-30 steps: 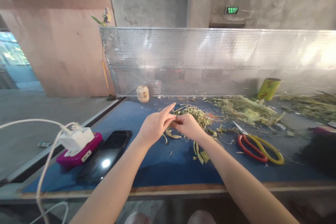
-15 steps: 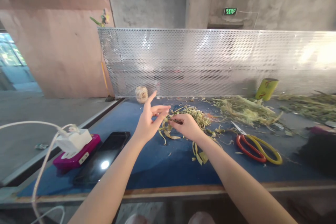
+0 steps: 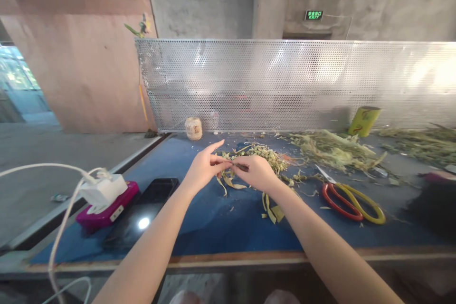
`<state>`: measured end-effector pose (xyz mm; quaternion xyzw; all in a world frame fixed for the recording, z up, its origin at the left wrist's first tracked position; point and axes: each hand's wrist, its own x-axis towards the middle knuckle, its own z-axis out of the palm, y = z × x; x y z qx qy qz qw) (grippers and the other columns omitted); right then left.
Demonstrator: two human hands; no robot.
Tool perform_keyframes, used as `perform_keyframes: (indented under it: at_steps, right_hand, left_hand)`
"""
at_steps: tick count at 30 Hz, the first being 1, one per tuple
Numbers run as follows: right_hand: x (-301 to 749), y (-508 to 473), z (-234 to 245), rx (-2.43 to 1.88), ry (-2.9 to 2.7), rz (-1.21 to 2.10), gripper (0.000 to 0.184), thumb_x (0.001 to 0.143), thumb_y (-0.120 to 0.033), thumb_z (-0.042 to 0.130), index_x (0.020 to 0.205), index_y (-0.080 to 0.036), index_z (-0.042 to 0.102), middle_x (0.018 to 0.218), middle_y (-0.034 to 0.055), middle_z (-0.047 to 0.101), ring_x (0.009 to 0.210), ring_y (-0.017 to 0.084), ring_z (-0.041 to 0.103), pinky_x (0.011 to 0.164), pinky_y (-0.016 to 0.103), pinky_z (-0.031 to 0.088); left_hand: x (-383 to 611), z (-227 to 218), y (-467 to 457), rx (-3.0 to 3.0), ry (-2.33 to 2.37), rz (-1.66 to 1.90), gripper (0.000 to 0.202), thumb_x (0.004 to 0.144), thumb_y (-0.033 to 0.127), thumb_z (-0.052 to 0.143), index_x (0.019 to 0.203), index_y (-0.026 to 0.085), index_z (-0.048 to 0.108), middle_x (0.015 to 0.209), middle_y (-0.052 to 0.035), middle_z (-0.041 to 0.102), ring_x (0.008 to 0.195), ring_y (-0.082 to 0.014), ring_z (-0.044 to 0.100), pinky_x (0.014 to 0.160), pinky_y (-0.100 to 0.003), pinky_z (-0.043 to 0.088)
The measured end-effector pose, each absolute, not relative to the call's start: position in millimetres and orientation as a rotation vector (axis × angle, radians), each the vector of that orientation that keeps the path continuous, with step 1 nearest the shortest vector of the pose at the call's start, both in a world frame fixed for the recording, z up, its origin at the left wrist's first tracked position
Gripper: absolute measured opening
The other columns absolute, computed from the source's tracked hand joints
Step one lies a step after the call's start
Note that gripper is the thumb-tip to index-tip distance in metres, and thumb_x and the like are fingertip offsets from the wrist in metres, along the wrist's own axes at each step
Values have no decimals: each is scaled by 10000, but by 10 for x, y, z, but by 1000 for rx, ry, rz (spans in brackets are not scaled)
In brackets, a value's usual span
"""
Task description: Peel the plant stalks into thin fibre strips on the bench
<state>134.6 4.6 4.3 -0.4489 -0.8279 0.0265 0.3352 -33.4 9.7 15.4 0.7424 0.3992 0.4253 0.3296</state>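
Two bare hands, one small plant piece [image 3: 242,166]: right hand [image 3: 259,171] pinches it beside the dried plant heap [image 3: 277,157]; left hand [image 3: 202,170], index raised, holds thumb and finger close by, grip unclear. Left fingers, spread half a second earlier, have drawn in, seemingly putting both hands to one piece.

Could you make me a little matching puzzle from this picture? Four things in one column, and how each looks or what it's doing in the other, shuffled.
1. Scissors
2. Phone
3. Container
4. Right hand

A. Mostly yellow-green, near the perforated panel
B. Pinching a small dark bit
C. One red handle, one yellow
D. Black, lying flat

Pairs: 1-C, 2-D, 3-A, 4-B
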Motion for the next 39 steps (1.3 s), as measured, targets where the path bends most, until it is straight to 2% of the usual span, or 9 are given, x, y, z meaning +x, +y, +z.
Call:
perform_keyframes:
  at_steps: [6, 11, 13, 16, 21, 25, 28, 35, 39]
  right_hand:
    - [1349, -3, 81, -1224, -2224, -136, 158, 778, -268, 478, 683, -220, 595, 569, -23, 554, 528, 92, 454, 484, 201, 210]
    - [1352, 14, 83, -1271, -2187, -76, 155, 775, -343, 504, 752, -231, 608, 570, -24, 552, 521, 95, 464, 483, 201, 234]
    - [1370, 37, 77, -1272, -2137, -12, 191, 748, -379, 536, 861, -237, 596, 571, -34, 539, 511, 95, 457, 488, 198, 262]
    - [1401, 79, 63, -1251, -2071, 88, 361, 702, -379, 592, 1037, -252, 543, 605, -43, 537, 522, 98, 459, 507, 202, 305]
    - [1398, 129, 24, -1043, -2020, 239, 230, 733, -356, 574, 928, -257, 647, 730, 4, 565, 592, 101, 462, 555, 219, 360]
    - [1368, 159, 1, -918, -1893, 324, 143, 730, -289, 589, 805, -219, 689, 770, 14, 520, 499, 62, 368, 491, 213, 348]
    - [1361, 180, 2, -899, -1784, 347, 119, 702, -288, 620, 744, -204, 692, 793, 19, 482, 513, 62, 376, 465, 213, 345]
    - [1351, 106, 31, -753, -1894, 224, 109, 742, -225, 583, 775, -222, 688, 799, 25, 502, 680, 110, 494, 582, 229, 420]
    - [1322, 42, 22, -644, -2025, 122, 161, 794, -201, 514, 823, -225, 670, 831, 36, 520, 751, 125, 523, 666, 254, 440]
  left_hand:
    - [-317, 132, 105, 1744, 1089, 1088, 651, 689, 258, 620, 1266, 108, 359, 694, -56, 672, 433, -97, 504, 497, -270, 458]
    - [-335, 139, 110, 1738, 1081, 1084, 622, 690, 240, 620, 1252, 115, 385, 712, -55, 680, 438, -99, 523, 517, -280, 474]
    - [-340, 141, 113, 1749, 1077, 1078, 627, 684, 243, 622, 1250, 108, 388, 711, -55, 683, 439, -106, 534, 525, -288, 477]
    - [-324, 149, 101, 1821, 1125, 1097, 643, 676, 228, 624, 1256, 98, 381, 686, -45, 685, 472, -131, 574, 553, -297, 486]
    - [-266, 170, 54, 1927, 1188, 1158, 612, 688, 207, 604, 1250, 95, 390, 736, -45, 693, 522, -142, 616, 615, -303, 496]
    - [-262, 156, 59, 1941, 1155, 1176, 652, 689, 250, 609, 1280, 133, 357, 762, -38, 696, 513, -140, 614, 611, -306, 499]
    - [-281, 144, 82, 1916, 1144, 1180, 662, 701, 268, 596, 1294, 130, 336, 759, -44, 698, 495, -138, 602, 604, -312, 498]
    - [-272, 137, 72, 2032, 1227, 1223, 629, 700, 202, 569, 1287, 138, 354, 734, -36, 697, 421, -106, 537, 512, -268, 480]
    - [-244, 116, 61, 2197, 1320, 1230, 663, 680, 99, 530, 1305, 149, 317, 768, -24, 697, 500, -105, 554, 573, -256, 487]
